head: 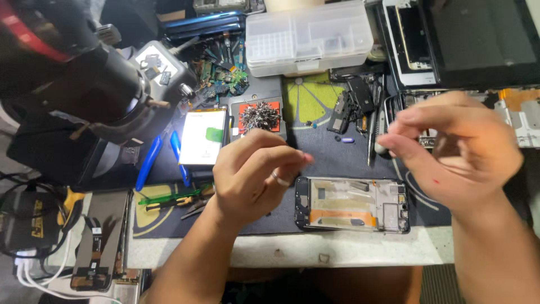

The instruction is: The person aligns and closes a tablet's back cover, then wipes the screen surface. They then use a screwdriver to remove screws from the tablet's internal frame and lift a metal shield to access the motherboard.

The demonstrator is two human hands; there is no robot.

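- Left hand (253, 177) hovers over the dark work mat (332, 155), fingers curled in toward the thumb, a ring on one finger; whether the pinched fingertips (301, 159) hold anything is too small to tell.
- Far left, a large black microscope (84, 84) leans over the bench edge, and a long flex cable strip (93, 247) lies on the table below it.
- Just right of the microscope, two blue pry tools (149, 163) lie beside a phone screen (203, 137) with a green patch on it.
- Behind the left hand, a pile of small screws (260, 115) sits on a red pad.
- Between the hands, near the front edge of the table (349, 250), lies an opened phone frame (351, 204), its inner side up, touched by neither hand.
- At the back stands a clear plastic compartment box (309, 36).
- Right hand (455, 155) is raised above the mat, blurred, fingers loosely bent and apart, thumb (394, 145) pointing left; I cannot tell whether it holds anything.
- At the far right, a dark tablet (484, 39) lies flat.
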